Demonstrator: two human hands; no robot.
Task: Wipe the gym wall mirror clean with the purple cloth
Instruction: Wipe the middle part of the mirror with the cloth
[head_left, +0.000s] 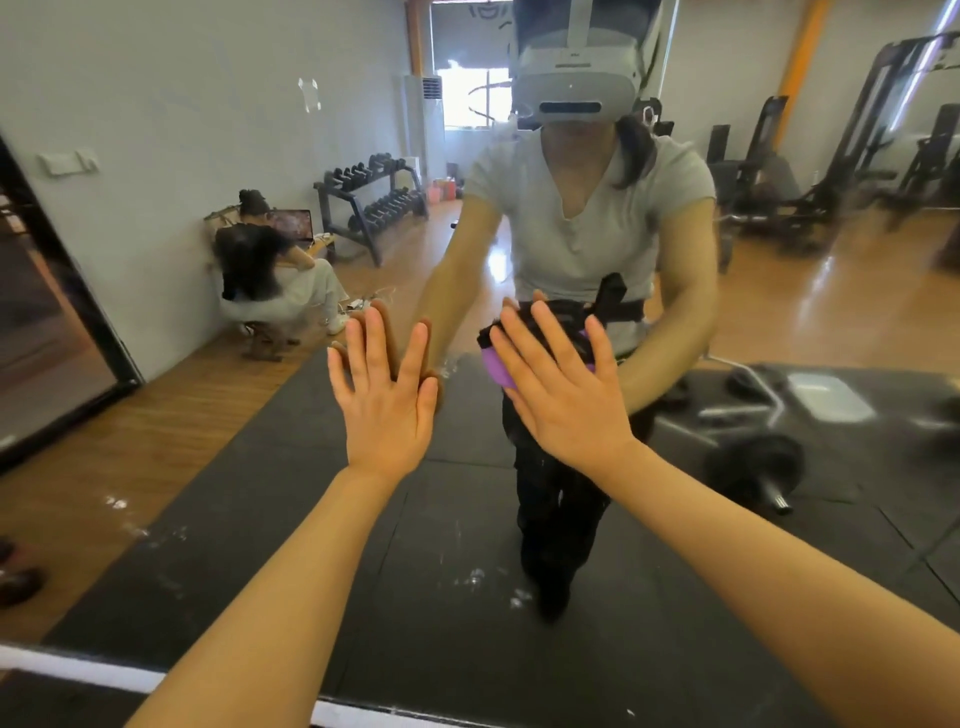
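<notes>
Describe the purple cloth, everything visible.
The purple cloth is mostly hidden under the right hand, which presses it flat against the mirror with straight, spread fingers. Only a small solid purple edge shows at the hand's left side, and a sliver between the fingers near the thumb. It looks soft and bunched, not spread out. Texture and full size cannot be told. The left hand rests on the glass beside it, not touching the cloth.
</notes>
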